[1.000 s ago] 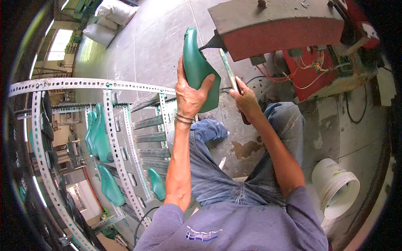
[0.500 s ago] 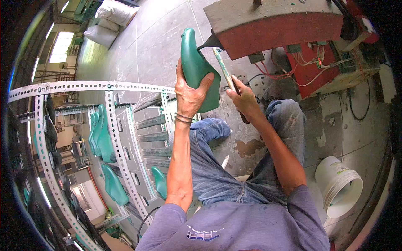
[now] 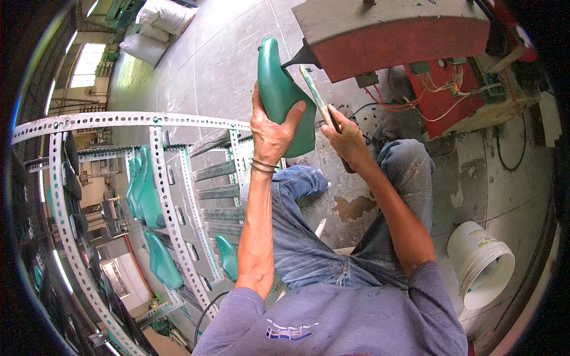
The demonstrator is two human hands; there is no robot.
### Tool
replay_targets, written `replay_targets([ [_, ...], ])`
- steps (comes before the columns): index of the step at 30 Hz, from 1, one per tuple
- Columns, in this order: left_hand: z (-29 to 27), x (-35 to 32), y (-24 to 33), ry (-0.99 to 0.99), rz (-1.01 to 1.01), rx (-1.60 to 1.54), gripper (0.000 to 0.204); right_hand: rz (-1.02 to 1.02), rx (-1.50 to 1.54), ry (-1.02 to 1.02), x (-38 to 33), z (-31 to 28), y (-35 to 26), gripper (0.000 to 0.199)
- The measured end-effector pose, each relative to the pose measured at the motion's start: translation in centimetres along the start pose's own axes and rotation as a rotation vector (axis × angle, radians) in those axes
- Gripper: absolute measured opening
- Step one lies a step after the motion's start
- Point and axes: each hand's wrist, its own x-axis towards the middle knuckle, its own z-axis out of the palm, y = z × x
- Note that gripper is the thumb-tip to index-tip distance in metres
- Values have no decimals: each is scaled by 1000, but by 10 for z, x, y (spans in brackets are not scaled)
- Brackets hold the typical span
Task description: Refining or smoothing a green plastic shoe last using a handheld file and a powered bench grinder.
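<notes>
Left fingers: wrapped around the lower body of a green shoe last point(image 3: 284, 95), thumb on its right face; the left hand point(image 3: 271, 132) holds it upright above the knees.
Right fingers: curled shut on the dark handle of a flat blade tool point(image 3: 319, 104); the right hand point(image 3: 344, 139) sits just right of the last.
Tool: its paint-smeared blade slants up and left, close beside the last's right edge; contact cannot be told.
Last's top: near the dark pointed nozzle point(image 3: 298, 59) of a red and grey machine point(image 3: 404, 32).
Left side: perforated metal rack point(image 3: 160, 178) carrying more green lasts point(image 3: 145, 190).
Lower right: white bucket point(image 3: 481, 264) on the concrete floor point(image 3: 225, 53).
</notes>
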Motion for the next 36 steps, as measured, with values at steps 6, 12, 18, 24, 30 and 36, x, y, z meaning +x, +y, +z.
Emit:
replay_targets([
  [6, -1, -2, 7, -8, 9, 9, 77, -18, -3, 8, -5, -5, -10, 62],
  [12, 0, -1, 6, -11, 6, -20, 72, -6, -27, 10, -6, -8, -12, 62],
  [18, -3, -3, 0, -23, -22, -162, 57, 57, -44, -45, -6, -10, -19, 61],
  [24, -10, -3, -3, -57, -57, -236, 46, 37, -33, -42, -8, -8, -21, 60],
  [30, -15, -1, -3, -81, -49, -203, 49, 16, -21, -36, -8, -6, -18, 60],
  [36, -16, 0, -6, -77, -35, -143, 50, 27, -91, -48, -8, -4, -15, 62],
])
